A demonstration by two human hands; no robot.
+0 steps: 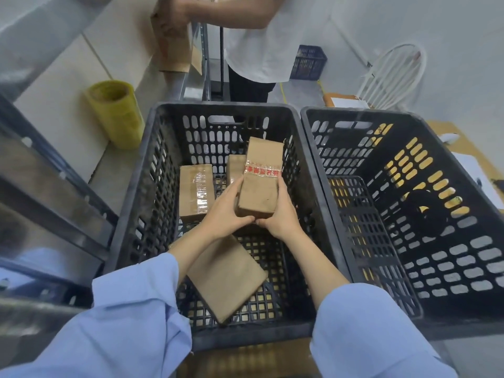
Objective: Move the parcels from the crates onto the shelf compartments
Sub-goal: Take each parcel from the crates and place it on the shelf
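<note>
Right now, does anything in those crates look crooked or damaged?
Nothing looks damaged. The nearest parcel lies askew, turned diagonally on the left crate floor, while the clear-taped parcel lies straighter. The left hand and right hand hold the red-taped parcel. The right crate shows no parcels.

2 black perforated plastic crates sit side by side across the middle of the frame. The left crate (141, 192) holds 4 brown cardboard parcels: a tape-banded parcel (261, 178) at centre, clasped between the left hand (226, 211) and right hand (281, 214); a clear-taped parcel (195, 192) to its left; a partly hidden parcel (235, 167) behind it; a plain flat parcel (226, 276) nearer the lower edge. The right crate (409, 214) lies alongside. A grey metal shelf (49, 208) fills the frame's left edge.
</note>
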